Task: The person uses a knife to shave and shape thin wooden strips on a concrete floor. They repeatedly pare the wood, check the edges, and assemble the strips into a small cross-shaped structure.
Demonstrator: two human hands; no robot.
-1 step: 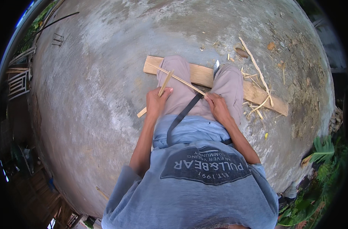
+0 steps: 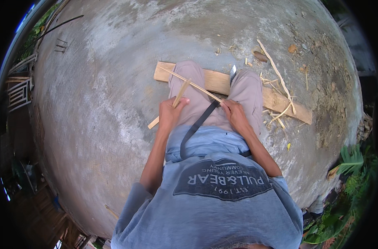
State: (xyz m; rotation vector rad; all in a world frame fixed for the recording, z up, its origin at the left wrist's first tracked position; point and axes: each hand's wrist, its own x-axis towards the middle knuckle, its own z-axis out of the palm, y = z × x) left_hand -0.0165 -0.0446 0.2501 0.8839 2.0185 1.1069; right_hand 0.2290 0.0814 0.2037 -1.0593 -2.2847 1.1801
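My left hand (image 2: 171,110) is closed around a flat pale strip of bamboo or wood (image 2: 154,122), which sticks out on both sides of the fist. In a pinch, my right hand (image 2: 234,110) holds a thin light-coloured stick (image 2: 193,84) that slants up to the left. It crosses the upper end of the left strip; whether they touch I cannot tell. A black strap (image 2: 200,123) runs from my waist to beside my right fingers. Beyond my knees lies a thick wooden board (image 2: 217,81), partly hidden by my legs. A knife blade (image 2: 233,73) shows beside my right knee, its handle hidden.
Thin peelings (image 2: 276,70) and slivers lie on and around the board's right part. A brown leaf-like piece (image 2: 260,56) is on the concrete floor (image 2: 97,112). Green plants (image 2: 351,182) border the right edge. A pale slatted frame (image 2: 19,94) stands far left.
The whole view has shifted very slightly. Both hands keep the same hold, and the pieces in them have barely moved.
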